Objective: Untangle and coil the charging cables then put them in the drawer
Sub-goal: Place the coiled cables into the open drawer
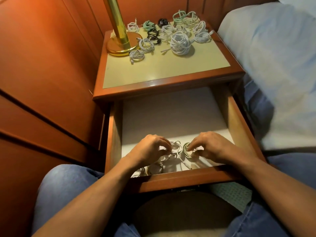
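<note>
Left hand (150, 148) pinches a white coil (177, 145), right hand (212, 146) a greenish coil (185, 150), inside the open drawer (188, 174) (wooden nightstand (162, 69), brass lamp (119, 23) above)

No readable text or labels.

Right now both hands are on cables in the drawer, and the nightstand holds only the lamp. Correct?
No. The head view shows many coils beside the lamp on the nightstand. The rest holds: left hand and right hand are on cables in the drawer.
</note>
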`<action>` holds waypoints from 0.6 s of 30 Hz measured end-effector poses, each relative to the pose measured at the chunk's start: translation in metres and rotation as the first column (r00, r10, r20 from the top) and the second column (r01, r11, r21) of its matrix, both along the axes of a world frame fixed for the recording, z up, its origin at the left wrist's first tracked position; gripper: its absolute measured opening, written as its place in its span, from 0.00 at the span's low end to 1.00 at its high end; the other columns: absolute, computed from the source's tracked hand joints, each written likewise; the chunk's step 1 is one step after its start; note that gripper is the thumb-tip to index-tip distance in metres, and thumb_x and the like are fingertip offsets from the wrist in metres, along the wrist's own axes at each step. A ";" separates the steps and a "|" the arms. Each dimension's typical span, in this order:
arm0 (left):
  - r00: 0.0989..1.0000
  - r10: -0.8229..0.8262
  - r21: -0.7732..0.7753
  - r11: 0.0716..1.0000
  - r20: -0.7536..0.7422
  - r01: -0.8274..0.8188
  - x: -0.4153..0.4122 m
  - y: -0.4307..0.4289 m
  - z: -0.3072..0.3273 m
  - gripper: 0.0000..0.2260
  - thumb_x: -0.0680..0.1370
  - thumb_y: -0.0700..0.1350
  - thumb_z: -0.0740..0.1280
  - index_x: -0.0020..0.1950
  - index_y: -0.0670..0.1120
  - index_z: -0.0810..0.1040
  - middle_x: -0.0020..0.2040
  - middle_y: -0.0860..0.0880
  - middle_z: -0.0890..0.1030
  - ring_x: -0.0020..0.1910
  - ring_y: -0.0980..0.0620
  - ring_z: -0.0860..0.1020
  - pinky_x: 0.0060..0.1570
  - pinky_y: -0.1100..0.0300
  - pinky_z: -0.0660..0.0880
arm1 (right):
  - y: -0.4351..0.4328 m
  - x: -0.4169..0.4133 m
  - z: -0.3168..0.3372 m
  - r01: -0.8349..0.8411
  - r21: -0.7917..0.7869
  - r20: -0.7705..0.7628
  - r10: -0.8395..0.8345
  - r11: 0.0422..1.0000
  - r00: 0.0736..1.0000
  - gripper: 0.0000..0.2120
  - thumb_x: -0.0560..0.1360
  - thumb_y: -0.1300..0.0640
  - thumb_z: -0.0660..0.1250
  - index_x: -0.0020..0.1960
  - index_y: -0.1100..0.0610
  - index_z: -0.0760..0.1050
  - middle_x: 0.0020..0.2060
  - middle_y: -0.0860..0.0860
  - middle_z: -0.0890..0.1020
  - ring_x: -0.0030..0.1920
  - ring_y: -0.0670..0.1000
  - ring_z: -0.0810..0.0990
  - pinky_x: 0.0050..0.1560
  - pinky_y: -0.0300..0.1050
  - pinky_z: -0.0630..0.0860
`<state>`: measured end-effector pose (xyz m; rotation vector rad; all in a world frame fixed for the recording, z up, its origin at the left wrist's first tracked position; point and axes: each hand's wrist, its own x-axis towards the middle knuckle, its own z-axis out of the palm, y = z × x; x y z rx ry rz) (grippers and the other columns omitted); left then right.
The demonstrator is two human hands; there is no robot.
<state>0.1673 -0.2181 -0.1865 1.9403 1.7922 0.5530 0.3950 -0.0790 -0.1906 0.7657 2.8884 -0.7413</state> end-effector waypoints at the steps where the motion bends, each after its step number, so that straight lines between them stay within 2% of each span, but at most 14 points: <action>1: 1.000 0.028 0.014 0.999 0.009 -0.028 -0.002 0.001 0.000 0.07 0.74 0.45 0.78 0.51 0.48 0.88 0.53 0.53 0.86 0.51 0.55 0.83 0.53 0.58 0.79 | 0.002 0.001 0.001 0.019 0.000 -0.014 -0.019 1.000 1.000 0.13 0.73 0.50 0.77 0.56 0.40 0.84 0.53 0.39 0.85 0.54 0.44 0.80 0.54 0.47 0.78; 4: 0.993 0.117 0.045 0.992 -0.034 -0.116 -0.005 0.007 -0.002 0.13 0.76 0.47 0.76 0.60 0.49 0.86 0.59 0.51 0.84 0.57 0.53 0.82 0.58 0.55 0.78 | 0.004 -0.001 0.004 0.042 0.031 -0.016 -0.042 0.999 0.999 0.16 0.73 0.50 0.77 0.59 0.39 0.83 0.56 0.38 0.83 0.56 0.45 0.78 0.54 0.47 0.76; 7: 0.985 0.166 -0.048 0.985 -0.050 -0.168 0.002 0.015 -0.003 0.18 0.77 0.47 0.75 0.66 0.46 0.82 0.63 0.47 0.82 0.60 0.49 0.80 0.60 0.56 0.76 | -0.002 -0.006 0.007 0.020 0.043 0.069 -0.023 0.999 0.997 0.20 0.73 0.51 0.77 0.63 0.40 0.81 0.62 0.38 0.81 0.60 0.45 0.77 0.57 0.45 0.75; 10: 0.987 0.117 -0.119 0.984 -0.111 -0.130 0.010 0.020 -0.008 0.17 0.76 0.45 0.76 0.64 0.45 0.83 0.60 0.45 0.82 0.56 0.45 0.80 0.55 0.54 0.76 | -0.007 -0.010 0.008 -0.002 0.028 0.095 -0.001 1.000 0.996 0.19 0.72 0.53 0.77 0.61 0.41 0.82 0.58 0.39 0.83 0.56 0.45 0.79 0.54 0.48 0.79; 13: 0.989 0.089 -0.172 0.979 -0.122 -0.109 0.013 0.022 -0.010 0.18 0.75 0.45 0.76 0.65 0.47 0.83 0.60 0.47 0.81 0.56 0.47 0.80 0.55 0.55 0.76 | -0.009 -0.009 0.005 0.024 -0.002 0.118 -0.023 1.000 0.993 0.18 0.71 0.54 0.78 0.59 0.40 0.82 0.53 0.39 0.84 0.53 0.45 0.81 0.51 0.46 0.80; 18: 0.993 -0.007 -0.249 0.968 -0.119 -0.023 0.018 0.020 -0.007 0.15 0.79 0.45 0.73 0.65 0.49 0.83 0.61 0.49 0.80 0.55 0.51 0.79 0.52 0.63 0.72 | -0.012 -0.004 0.009 0.090 -0.099 0.172 -0.071 0.991 0.982 0.20 0.73 0.63 0.75 0.59 0.43 0.83 0.54 0.42 0.84 0.50 0.43 0.81 0.53 0.40 0.80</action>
